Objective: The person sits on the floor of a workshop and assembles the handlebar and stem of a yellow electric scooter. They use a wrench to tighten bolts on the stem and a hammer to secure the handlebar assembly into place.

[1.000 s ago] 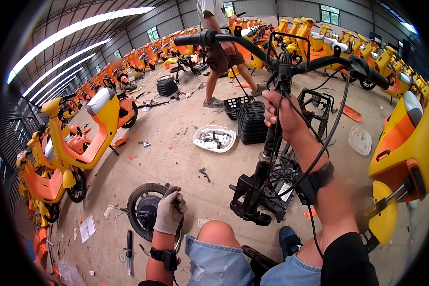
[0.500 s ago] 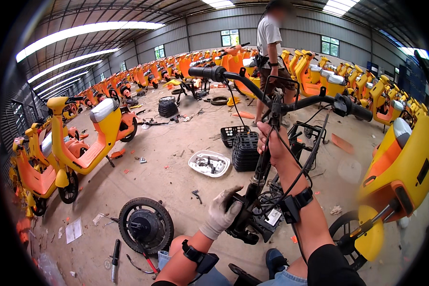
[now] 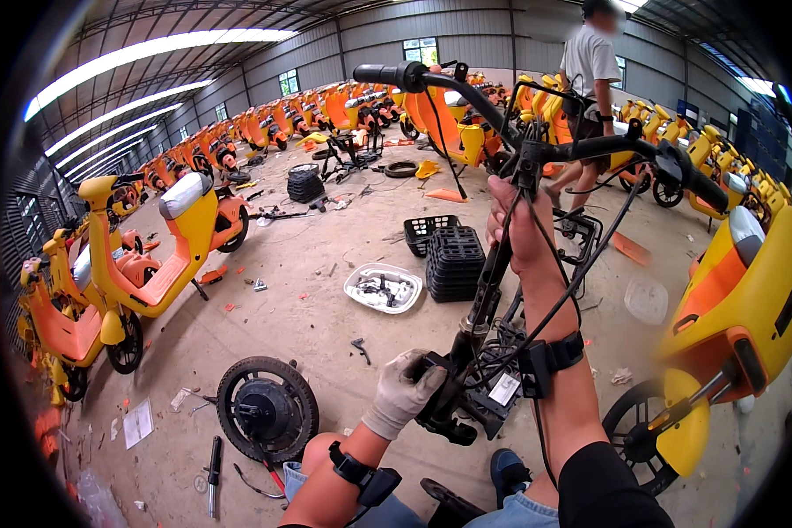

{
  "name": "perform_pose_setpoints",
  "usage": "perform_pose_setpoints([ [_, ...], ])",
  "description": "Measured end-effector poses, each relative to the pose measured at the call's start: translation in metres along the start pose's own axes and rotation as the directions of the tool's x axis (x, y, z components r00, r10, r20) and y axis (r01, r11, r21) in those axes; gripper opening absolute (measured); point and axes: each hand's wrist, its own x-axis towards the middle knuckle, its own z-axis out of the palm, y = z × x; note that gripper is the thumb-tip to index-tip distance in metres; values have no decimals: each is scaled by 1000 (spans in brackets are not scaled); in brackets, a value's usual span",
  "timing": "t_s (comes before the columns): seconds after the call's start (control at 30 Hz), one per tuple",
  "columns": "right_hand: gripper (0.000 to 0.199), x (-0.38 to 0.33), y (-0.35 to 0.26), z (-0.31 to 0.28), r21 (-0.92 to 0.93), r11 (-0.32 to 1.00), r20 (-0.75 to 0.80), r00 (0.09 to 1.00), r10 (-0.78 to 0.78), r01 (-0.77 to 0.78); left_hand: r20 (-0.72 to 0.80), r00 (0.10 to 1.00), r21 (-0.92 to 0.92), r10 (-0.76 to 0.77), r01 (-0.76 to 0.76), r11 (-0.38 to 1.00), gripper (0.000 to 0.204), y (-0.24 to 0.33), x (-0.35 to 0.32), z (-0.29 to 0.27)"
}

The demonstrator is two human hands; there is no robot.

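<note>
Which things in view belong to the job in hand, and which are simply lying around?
Job in hand, judging by what is held:
handlebar
steering column joined to it
black bracket below

Apparently just lying about, untouched:
wheel
white tub
stacked black baskets
paper sheet

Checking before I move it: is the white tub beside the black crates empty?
Not empty: the white tub is open-topped, and dark pieces show inside.

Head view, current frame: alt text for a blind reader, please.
A person's bare right hand grips a black handlebar post, the gloved left hand at its lower end. A wheel lies nearby; orange-and-yellow scooters and another person show beyond.
</note>
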Motion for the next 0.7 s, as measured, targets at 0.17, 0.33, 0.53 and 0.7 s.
perform_pose_setpoints([
  [0.17,25,-2,-45,-4,44,982,-117,977,-177,183,25,999,127,-28,25,992,31,-5,0,5],
  [0.33,21,-15,-80,-11,-37,917,-207,895,-395,396,-45,847,-655,-530,375,656,24,13,13,-15],
  [0.53,20,-17,-95,-42,-71,884,-269,844,-464,463,237,886,-673,-398,445,591,31,53,96,-22],
  [0.7,25,-15,-93,-56,-106,924,-212,900,-381,366,302,888,-431,-347,452,781,30,68,126,6],
])
